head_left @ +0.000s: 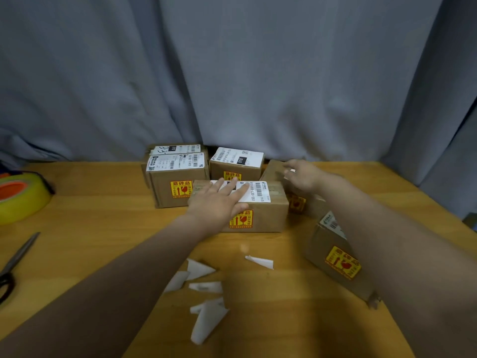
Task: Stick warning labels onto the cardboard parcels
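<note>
The left hand (pixel 219 202) lies flat, grip apart, on the middle box (pixel 271 218) near the surface's (pixel 103 215) back edge; a yellow warning label (pixel 241 219) sits on its front. The right hand (pixel 302 177) touches the box just behind (pixel 272 170), its grip too blurred to tell

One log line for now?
left hand: flat on front parcel | right hand: on rear-right parcel, grip unclear | backing scraps: on table
</note>
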`<action>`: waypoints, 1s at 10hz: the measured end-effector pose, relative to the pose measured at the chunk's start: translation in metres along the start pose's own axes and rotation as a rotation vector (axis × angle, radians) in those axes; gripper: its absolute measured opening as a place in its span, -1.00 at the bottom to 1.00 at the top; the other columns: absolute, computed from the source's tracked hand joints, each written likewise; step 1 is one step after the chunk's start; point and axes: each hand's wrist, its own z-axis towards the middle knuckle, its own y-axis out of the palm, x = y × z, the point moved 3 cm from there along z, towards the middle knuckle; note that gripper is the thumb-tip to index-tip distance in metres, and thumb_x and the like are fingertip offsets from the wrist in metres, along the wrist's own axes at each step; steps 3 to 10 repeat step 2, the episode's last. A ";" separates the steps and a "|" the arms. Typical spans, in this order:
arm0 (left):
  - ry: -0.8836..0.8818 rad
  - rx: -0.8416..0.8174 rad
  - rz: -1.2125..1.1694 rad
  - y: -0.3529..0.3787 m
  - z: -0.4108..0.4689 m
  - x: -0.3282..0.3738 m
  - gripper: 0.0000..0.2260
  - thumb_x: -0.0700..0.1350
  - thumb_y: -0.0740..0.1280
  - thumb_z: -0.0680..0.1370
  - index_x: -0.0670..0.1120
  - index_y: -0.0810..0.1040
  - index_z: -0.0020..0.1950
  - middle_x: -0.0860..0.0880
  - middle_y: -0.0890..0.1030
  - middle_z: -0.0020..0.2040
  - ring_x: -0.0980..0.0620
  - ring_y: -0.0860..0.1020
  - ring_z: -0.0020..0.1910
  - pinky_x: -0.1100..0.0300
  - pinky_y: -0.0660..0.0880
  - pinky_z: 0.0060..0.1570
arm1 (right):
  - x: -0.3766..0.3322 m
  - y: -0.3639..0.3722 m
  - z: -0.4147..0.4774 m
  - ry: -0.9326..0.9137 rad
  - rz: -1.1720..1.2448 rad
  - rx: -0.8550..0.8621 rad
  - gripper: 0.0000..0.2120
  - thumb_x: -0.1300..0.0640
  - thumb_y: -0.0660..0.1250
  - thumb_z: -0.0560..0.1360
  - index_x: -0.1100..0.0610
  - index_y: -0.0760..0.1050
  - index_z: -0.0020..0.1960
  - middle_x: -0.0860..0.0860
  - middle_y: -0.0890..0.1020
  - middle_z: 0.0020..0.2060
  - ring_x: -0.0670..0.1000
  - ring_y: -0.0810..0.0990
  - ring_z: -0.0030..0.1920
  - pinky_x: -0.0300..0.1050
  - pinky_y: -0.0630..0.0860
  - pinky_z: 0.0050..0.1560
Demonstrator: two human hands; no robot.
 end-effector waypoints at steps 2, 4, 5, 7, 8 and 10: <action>0.016 0.143 -0.082 -0.026 -0.014 -0.009 -0.46 0.21 -0.06 0.60 0.01 0.05 0.53 -0.06 0.09 0.55 -0.06 0.04 0.53 -0.02 0.03 0.48 | -0.040 -0.009 -0.024 -0.144 0.074 0.158 -0.68 0.09 0.15 0.60 0.15 0.45 0.29 0.12 0.53 0.27 0.13 0.46 0.27 -0.10 0.36 0.22; 0.016 0.143 -0.082 -0.026 -0.014 -0.009 -0.46 0.21 -0.06 0.60 0.01 0.05 0.53 -0.06 0.09 0.55 -0.06 0.04 0.53 -0.02 0.03 0.48 | -0.040 -0.009 -0.024 -0.144 0.074 0.158 -0.68 0.09 0.15 0.60 0.15 0.45 0.29 0.12 0.53 0.27 0.13 0.46 0.27 -0.10 0.36 0.22; 0.016 0.143 -0.082 -0.026 -0.014 -0.009 -0.46 0.21 -0.06 0.60 0.01 0.05 0.53 -0.06 0.09 0.55 -0.06 0.04 0.53 -0.02 0.03 0.48 | -0.040 -0.009 -0.024 -0.144 0.074 0.158 -0.68 0.09 0.15 0.60 0.15 0.45 0.29 0.12 0.53 0.27 0.13 0.46 0.27 -0.10 0.36 0.22; 0.016 0.143 -0.082 -0.026 -0.014 -0.009 -0.46 0.21 -0.06 0.60 0.01 0.05 0.53 -0.06 0.09 0.55 -0.06 0.04 0.53 -0.02 0.03 0.48 | -0.040 -0.009 -0.024 -0.144 0.074 0.158 -0.68 0.09 0.15 0.60 0.15 0.45 0.29 0.12 0.53 0.27 0.13 0.46 0.27 -0.10 0.36 0.22; 0.016 0.143 -0.082 -0.026 -0.014 -0.009 -0.46 0.21 -0.06 0.60 0.01 0.05 0.53 -0.06 0.09 0.55 -0.06 0.04 0.53 -0.02 0.03 0.48 | -0.040 -0.009 -0.024 -0.144 0.074 0.158 -0.68 0.09 0.15 0.60 0.15 0.45 0.29 0.12 0.53 0.27 0.13 0.46 0.27 -0.10 0.36 0.22; 0.016 0.143 -0.082 -0.026 -0.014 -0.009 -0.46 0.21 -0.06 0.60 0.01 0.05 0.53 -0.06 0.09 0.55 -0.06 0.04 0.53 -0.02 0.03 0.48 | -0.040 -0.009 -0.024 -0.144 0.074 0.158 -0.68 0.09 0.15 0.60 0.15 0.45 0.29 0.12 0.53 0.27 0.13 0.46 0.27 -0.10 0.36 0.22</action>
